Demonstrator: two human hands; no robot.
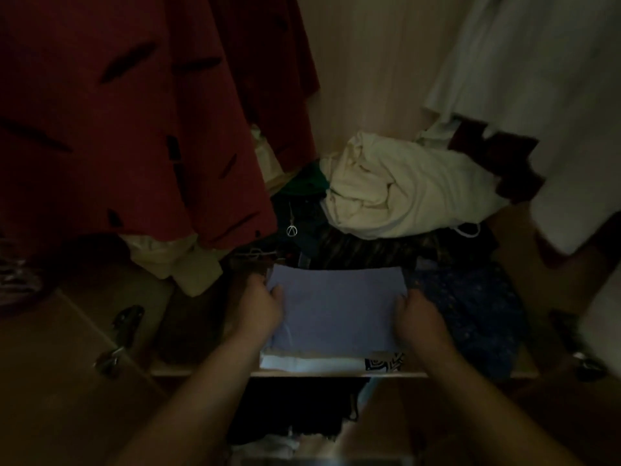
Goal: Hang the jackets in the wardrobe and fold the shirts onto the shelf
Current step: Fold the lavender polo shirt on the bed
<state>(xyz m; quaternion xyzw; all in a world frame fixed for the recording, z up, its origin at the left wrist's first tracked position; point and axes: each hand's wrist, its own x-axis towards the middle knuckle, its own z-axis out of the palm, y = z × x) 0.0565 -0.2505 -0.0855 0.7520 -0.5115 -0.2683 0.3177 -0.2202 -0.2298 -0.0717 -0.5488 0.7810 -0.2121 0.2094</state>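
A folded lilac shirt [336, 307] lies on top of a small stack on the wardrobe shelf [336, 374]. My left hand [258, 307] grips its left edge, thumb on top. My right hand [420, 317] grips its right edge the same way. Under the shirt lie a white folded garment [302, 361] and a black-and-white patterned one [383, 361]. A red jacket with dark marks [134, 129] hangs at the left. A white garment [537, 79] hangs at the right.
A crumpled cream cloth [403, 193] sits at the back of the shelf over dark clothes. A dark blue patterned fabric [470, 314] lies right of the stack. Metal door hinges [124, 327] show at the left. More clothes sit below the shelf [295, 415].
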